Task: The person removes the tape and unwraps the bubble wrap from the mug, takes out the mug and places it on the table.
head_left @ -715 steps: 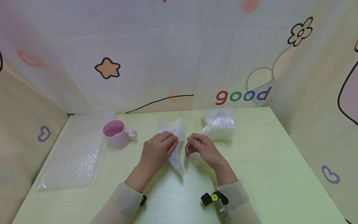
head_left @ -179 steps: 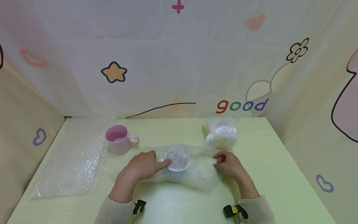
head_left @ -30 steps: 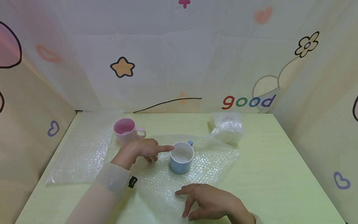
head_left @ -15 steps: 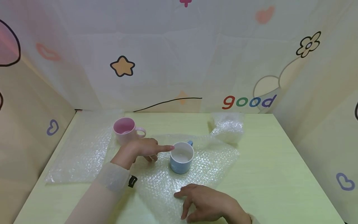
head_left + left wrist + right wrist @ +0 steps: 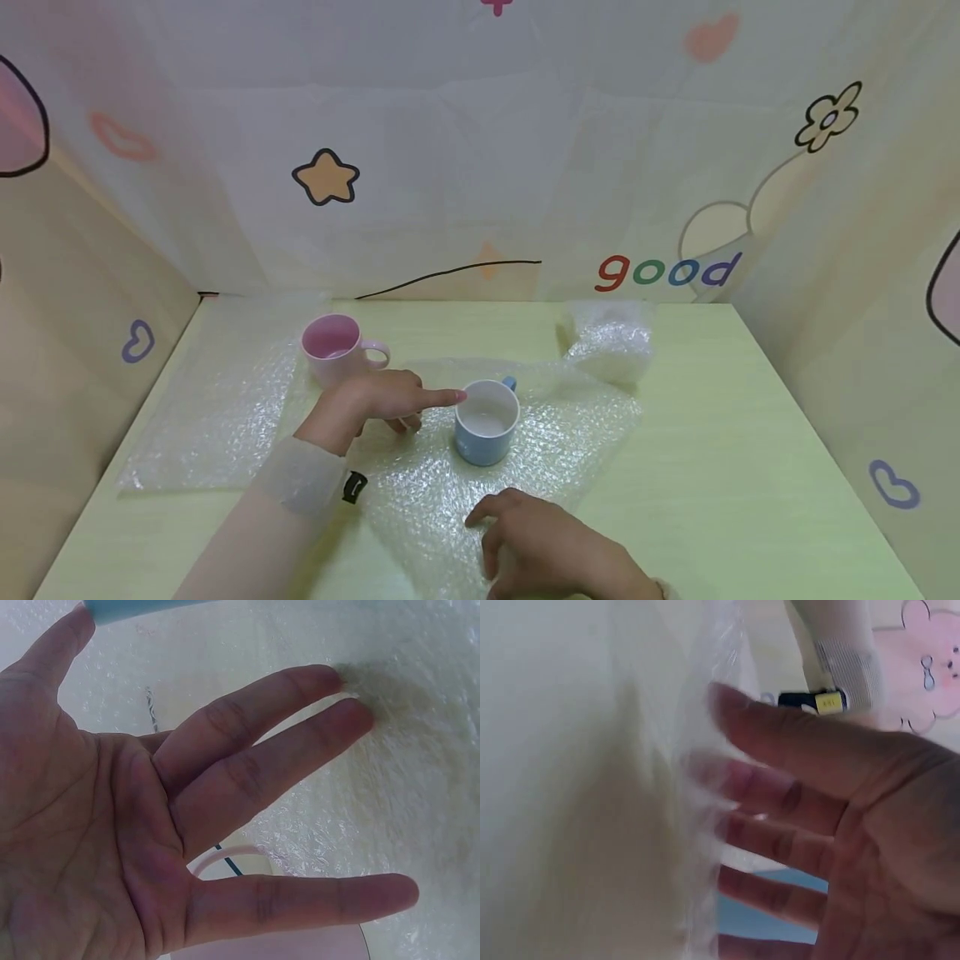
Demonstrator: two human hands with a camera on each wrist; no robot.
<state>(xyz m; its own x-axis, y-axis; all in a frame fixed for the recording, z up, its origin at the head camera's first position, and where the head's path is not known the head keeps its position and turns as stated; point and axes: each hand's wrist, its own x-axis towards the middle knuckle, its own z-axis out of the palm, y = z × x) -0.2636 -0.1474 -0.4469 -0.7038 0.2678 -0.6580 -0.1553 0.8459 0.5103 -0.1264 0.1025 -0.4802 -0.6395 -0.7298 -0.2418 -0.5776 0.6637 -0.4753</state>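
Note:
A light-blue mug (image 5: 483, 450) with a white inside stands upright on a spread sheet of bubble wrap (image 5: 423, 492), its handle toward the back. My left hand (image 5: 386, 396) reaches in from the left with its thumb tip at the mug's rim. Its other fingers spread down onto the wrap; the left wrist view shows them straight and apart. Over the near part of the sheet is my right hand (image 5: 547, 546), fingers loosely bent. In the right wrist view those fingers (image 5: 780, 840) are at the wrap's edge, their tips blurred.
A pink mug (image 5: 335, 358) stands behind my left hand, handle to the right. Another flat sheet of bubble wrap (image 5: 217, 408) lies at the left of the table. A bundle of bubble wrap (image 5: 611, 342) sits at the back right, touching the spread sheet's corner.
Seconds ago the wrap covered a round item; now it lies spread under the upright blue mug. Within the last second my right fingers bend slightly more; the left hand stays put.

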